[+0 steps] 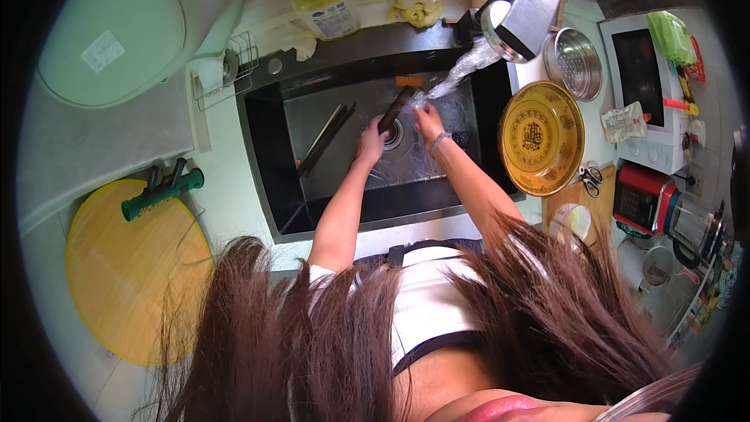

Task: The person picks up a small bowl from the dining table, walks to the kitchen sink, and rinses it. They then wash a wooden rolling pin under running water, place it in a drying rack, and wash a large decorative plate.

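Note:
Over the drain of a black sink (263, 158), my left hand (371, 139) grips the lower end of a long dark brown object (396, 109). I cannot tell whether it is one piece or a bundle of sticks. My right hand (429, 121), with a bracelet at the wrist, is close to the object's upper end, fingers bent under splashing water. Whether these fingers hold anything is not clear. Water (463, 73) pours from a wide tap (524, 12). Several thin dark sticks (328, 136) lean in the left of the sink, and an orange piece (409, 80) lies at its back.
Behind the sink stands a soap pump bottle (328, 9). To the right are a yellow-brown patterned bowl (542, 138), a steel strainer (577, 64), scissors (590, 179) and a microwave (638, 82). On the left are a wire rack (243, 53), a green tool (163, 190) and a round board (135, 275).

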`<state>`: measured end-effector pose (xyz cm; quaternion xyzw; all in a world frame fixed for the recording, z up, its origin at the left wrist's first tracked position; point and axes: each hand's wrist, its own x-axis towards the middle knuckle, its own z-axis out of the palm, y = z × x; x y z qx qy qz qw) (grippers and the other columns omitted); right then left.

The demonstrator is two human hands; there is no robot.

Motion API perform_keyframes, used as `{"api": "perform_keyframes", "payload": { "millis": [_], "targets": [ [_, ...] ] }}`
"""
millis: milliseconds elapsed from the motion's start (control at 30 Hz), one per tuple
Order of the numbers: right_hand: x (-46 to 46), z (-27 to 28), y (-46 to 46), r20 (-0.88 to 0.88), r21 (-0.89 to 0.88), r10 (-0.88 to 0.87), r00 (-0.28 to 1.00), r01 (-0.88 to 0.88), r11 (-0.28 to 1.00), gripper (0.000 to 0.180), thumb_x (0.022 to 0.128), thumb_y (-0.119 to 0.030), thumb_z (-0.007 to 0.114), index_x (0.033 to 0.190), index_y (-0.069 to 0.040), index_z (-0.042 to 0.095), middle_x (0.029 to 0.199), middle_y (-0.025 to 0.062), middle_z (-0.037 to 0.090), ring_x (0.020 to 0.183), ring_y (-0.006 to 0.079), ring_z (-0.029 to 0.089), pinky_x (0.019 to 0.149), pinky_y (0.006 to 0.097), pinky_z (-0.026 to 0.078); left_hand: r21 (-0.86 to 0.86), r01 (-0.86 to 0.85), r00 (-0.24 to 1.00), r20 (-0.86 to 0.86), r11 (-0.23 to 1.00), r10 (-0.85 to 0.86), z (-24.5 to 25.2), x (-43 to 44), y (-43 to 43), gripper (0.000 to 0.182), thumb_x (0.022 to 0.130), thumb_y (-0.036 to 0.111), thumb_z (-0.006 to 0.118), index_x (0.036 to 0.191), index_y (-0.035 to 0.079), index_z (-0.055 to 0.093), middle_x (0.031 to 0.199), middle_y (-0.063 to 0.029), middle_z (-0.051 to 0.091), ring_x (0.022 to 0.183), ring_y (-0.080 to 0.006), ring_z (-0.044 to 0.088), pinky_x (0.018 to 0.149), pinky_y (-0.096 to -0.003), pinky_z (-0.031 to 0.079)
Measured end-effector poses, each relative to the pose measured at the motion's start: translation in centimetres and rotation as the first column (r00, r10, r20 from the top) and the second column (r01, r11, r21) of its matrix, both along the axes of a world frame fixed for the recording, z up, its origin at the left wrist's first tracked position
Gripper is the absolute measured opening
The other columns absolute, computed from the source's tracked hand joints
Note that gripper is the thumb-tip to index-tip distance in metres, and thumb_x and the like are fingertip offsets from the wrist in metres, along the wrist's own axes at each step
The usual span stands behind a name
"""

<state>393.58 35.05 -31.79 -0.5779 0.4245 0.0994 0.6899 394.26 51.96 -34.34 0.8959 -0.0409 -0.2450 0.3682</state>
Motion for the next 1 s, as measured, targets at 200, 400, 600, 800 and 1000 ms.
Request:
{"api": "perform_keyframes", "payload": {
  "millis": [200, 400, 600, 800, 1000],
  "targets": [
    [3.2, 3.5, -2.7, 0.477, -0.044, -0.086, 0.874, 0.122, 0.992, 0.029, 0.089, -0.014, 0.061, 0.114, -0.004, 0.048, 0.096, 0.0048, 0.06, 0.087, 0.0134, 0.058, 0.078, 0.0286, 0.047, -0.332, 0.132, 0.969, 0.242, 0.934, -0.051, 5.7, 2.6, -5.4, 0.035, 0.08, 0.01, 0.065, 0.112, 0.005, 0.051, 0.11, -0.0185, 0.059, 0.104, -0.0382, 0.056, 0.085, -0.0416, 0.046],
    [3.0, 8.5, -3.0, 0.564, -0.343, 0.13, 0.816, 0.088, 0.935, 0.022, 0.088, -0.005, 0.06, 0.108, -0.003, 0.051, 0.099, 0.0051, 0.063, 0.09, 0.0132, 0.061, 0.078, 0.0273, 0.049, -0.429, 0.16, 0.946, 0.323, 0.889, -0.014, 9.9, 4.1, -8.4, 0.036, 0.08, 0.017, 0.068, 0.11, 0.005, 0.052, 0.105, -0.0201, 0.062, 0.097, -0.0384, 0.06, 0.077, -0.0413, 0.049],
    [2.9, 15.3, -3.1, 0.604, -0.004, -0.065, 0.794, 0.084, 0.996, 0.02, 0.089, -0.018, 0.063, 0.103, -0.006, 0.053, 0.09, 0.0033, 0.062, 0.081, 0.0117, 0.061, 0.063, 0.0256, 0.048, -0.25, 0.099, 0.962, 0.27, 0.963, -0.029, 7.4, 3.0, -4.6, 0.037, 0.08, 0.031, 0.07, 0.101, 0.005, 0.052, 0.091, -0.0214, 0.063, 0.088, -0.041, 0.061, 0.07, -0.0461, 0.047],
    [3.9, 14.7, -4.7, 0.427, 0.278, -0.198, 0.882, 0.081, 0.957, 0.025, 0.091, -0.027, 0.06, 0.106, -0.009, 0.05, 0.096, 0.0028, 0.062, 0.087, 0.015, 0.061, 0.069, 0.0306, 0.049, -0.011, 0.087, 0.98, 0.183, 0.996, -0.084, 8.3, 0.1, 1.9, 0.035, 0.079, 0.034, 0.07, 0.094, 0.006, 0.054, 0.084, -0.0212, 0.064, 0.082, -0.0422, 0.061, 0.065, -0.0479, 0.046],
    [4.9, 13.4, -6.6, 0.407, 0.159, -0.415, 0.813, 0.385, 0.909, 0.065, 0.09, -0.042, 0.056, 0.136, -0.011, 0.022, 0.143, 0.0074, 0.029, 0.13, 0.0215, 0.031, 0.102, 0.0398, 0.032, 0.247, 0.091, 0.97, 0.196, 0.965, -0.141, 12.2, -2.5, 5.1, 0.039, 0.08, 0.043, 0.066, 0.088, 0.005, 0.061, 0.076, -0.0195, 0.065, 0.076, -0.0385, 0.063, 0.065, -0.0476, 0.048]
  ]
}}
